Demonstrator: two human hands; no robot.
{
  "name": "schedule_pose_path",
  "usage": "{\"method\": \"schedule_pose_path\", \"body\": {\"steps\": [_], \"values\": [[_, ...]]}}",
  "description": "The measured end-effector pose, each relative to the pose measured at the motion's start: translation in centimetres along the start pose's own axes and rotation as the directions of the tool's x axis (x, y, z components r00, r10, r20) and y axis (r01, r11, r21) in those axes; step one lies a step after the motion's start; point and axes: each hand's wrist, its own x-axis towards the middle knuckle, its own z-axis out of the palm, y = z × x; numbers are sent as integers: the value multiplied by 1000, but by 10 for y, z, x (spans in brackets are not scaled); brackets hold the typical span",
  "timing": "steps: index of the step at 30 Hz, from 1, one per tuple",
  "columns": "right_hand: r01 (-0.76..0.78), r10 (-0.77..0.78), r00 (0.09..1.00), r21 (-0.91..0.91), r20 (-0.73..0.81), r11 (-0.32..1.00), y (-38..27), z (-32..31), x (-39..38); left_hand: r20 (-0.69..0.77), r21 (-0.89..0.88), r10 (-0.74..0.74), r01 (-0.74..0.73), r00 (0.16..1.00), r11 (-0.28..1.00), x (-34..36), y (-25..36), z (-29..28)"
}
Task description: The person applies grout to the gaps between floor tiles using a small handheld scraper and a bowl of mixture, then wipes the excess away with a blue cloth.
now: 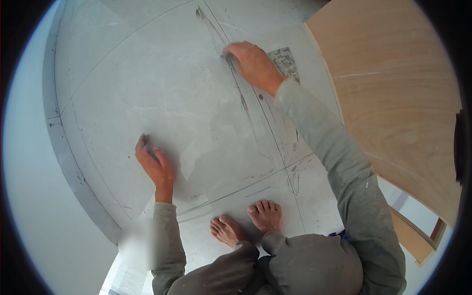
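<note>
Pale floor tiles (pixel 191 118) fill most of the head view, with a thin dark joint (pixel 268 124) running down between them and meeting a cross joint (pixel 231 193) just ahead of the person's bare feet. The right hand (pixel 253 64) reaches far forward to this joint, knuckles up, fingers bent down toward the floor at the upper end of a dark smear (pixel 243 101). Whether those slightly blurred fingers pinch something cannot be told. The smear lies just left of the joint, trailing back toward the feet, and another dark streak (pixel 199 13) sits farther forward.

The left hand (pixel 156 164) is well apart on the left, over the same broad tile, its fingers loosely curved and thumb spread, gripping nothing visible; whether it touches the floor is unclear. Near the right wrist lies a patterned grey square (pixel 283 60), partly covered by the arm, and a small dark spot (pixel 260 97) is beside the joint.

A wooden panel (pixel 393 83) takes up the right side; a grey skirting (pixel 71 157) curves along the left. Grey trousers (pixel 314 265) show at the lower edge.
</note>
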Motion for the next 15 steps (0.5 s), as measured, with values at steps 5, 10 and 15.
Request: {"method": "schedule_pose_path", "body": {"steps": [5,10,15], "values": [[-10,8,956,6,292,1000,-57,-13,-160,-62,-170,-69,58,996,984,61,-5,9],[-247,188,848,57,495,967,-83,-66,-178,-33,-186,-38,31,999,982,147,1,22],[-56,54,995,19,82,998,1,-37,-22,-99,-150,7,-22,995,988,230,8,50]]}}
